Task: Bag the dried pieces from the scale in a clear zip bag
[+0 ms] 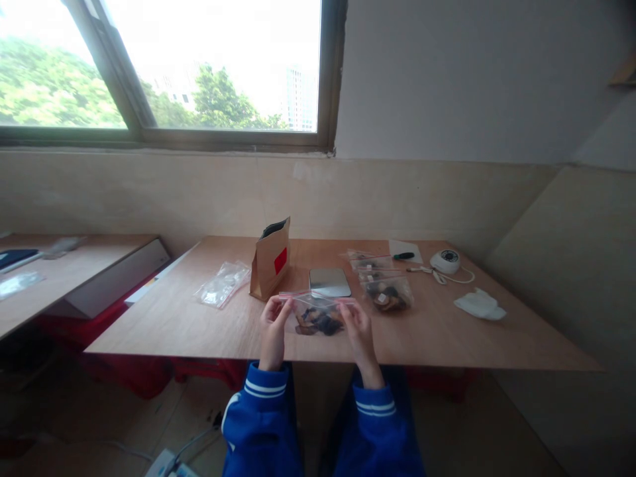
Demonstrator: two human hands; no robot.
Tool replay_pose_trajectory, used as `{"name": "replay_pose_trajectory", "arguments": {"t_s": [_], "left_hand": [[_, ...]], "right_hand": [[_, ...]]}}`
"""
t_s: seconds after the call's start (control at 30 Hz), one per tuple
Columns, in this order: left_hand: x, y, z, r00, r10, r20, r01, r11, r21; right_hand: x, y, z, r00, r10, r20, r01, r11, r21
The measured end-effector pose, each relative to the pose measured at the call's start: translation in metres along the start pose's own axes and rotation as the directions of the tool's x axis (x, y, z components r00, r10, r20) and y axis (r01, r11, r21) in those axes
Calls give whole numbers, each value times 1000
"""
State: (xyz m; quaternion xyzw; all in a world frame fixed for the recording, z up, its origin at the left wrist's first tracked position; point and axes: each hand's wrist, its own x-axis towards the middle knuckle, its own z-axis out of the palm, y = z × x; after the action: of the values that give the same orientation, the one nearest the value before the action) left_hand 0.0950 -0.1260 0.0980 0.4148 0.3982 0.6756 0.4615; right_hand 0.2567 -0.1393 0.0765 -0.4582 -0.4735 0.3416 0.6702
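Between my hands hangs a clear zip-lock bag [320, 320] with dark and brown dried pieces in it. My left hand [274, 328] pinches its red-striped top edge at one corner, and my right hand [358, 331] pinches the same edge at the other corner. Just behind the bag lies a flat silver-topped scale [330, 283]. To the left of it a brown paper pouch [268, 262] with a red label stands upright, its top open. On the right, several filled zip-lock bags [387, 293] lie in a row, overlapping.
Flat clear bags [223, 283] lie at the left of the wooden table [173, 324]. On the right are a green-handled tool [404, 256] on white paper, a white dome camera [445, 261] with its cable, and a crumpled white plastic bag [479, 304]. Red stools [211, 371] stand underneath.
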Motion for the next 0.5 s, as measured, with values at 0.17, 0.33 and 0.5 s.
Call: {"name": "replay_pose_trajectory", "arguments": {"t_s": [0.17,0.33,0.5], "left_hand": [[1,-2,-2,1000,-16,7,16,1000,-24],[0,-5,-3,1000,-22,19,23,998,-61],[1,-6,-8,998,-44,50,47,997,-64]], "right_hand": [[-1,-2,-1,1000,10,12,-10,1000,-7],[-1,-2,1,999,18,-30,-19,1000,-19],[1,5,-2,998,30,-56,-32,999,-21]]}}
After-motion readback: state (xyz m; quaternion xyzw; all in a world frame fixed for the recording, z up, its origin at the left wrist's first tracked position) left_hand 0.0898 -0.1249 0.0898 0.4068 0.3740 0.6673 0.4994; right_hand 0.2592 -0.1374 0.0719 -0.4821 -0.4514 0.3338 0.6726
